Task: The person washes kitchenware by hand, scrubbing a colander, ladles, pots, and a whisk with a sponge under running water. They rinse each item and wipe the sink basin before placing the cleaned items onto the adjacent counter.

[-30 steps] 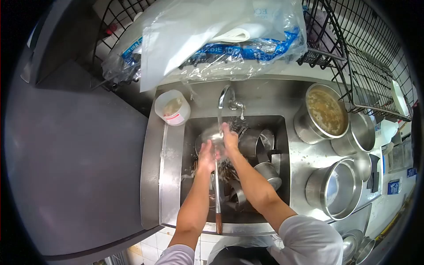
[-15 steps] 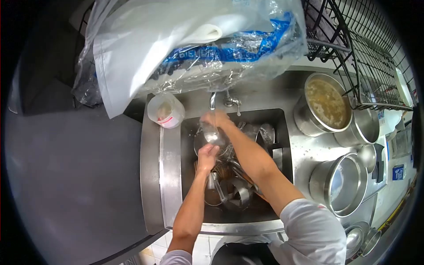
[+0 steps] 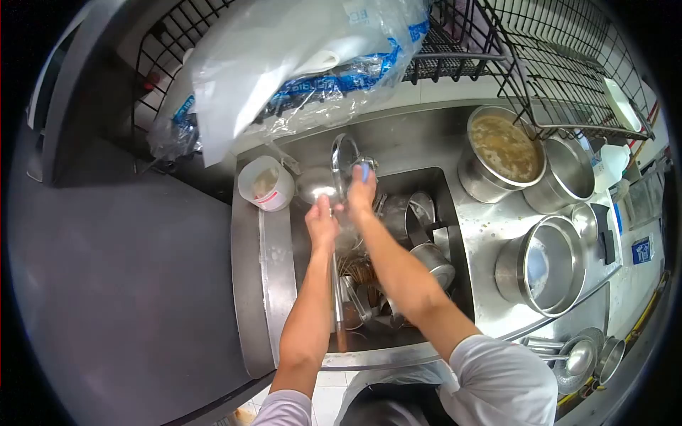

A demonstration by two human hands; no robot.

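Observation:
My left hand [image 3: 322,224] grips the long handle of a steel ladle [image 3: 317,186]. The ladle's bowl is raised at the sink's back left corner, and its wooden-tipped handle runs down toward me. My right hand [image 3: 361,190] reaches up to the curved tap [image 3: 341,157], fingers around its blue-tipped lever [image 3: 364,170]. Both hands are over the steel sink [image 3: 277,284]. I see no water stream from the tap.
Several steel pots and cups lie piled in the sink basin. A white plastic tub [image 3: 265,184] stands at its back left. On the right counter stand a pot of broth [image 3: 504,149] and empty steel pots [image 3: 543,266]. A plastic bag [image 3: 298,64] hangs from the wire rack overhead.
My right hand left the ladle bowl and went up to the tap lever. My left hand lifted the ladle away from under the spout. The running water is no longer visible.

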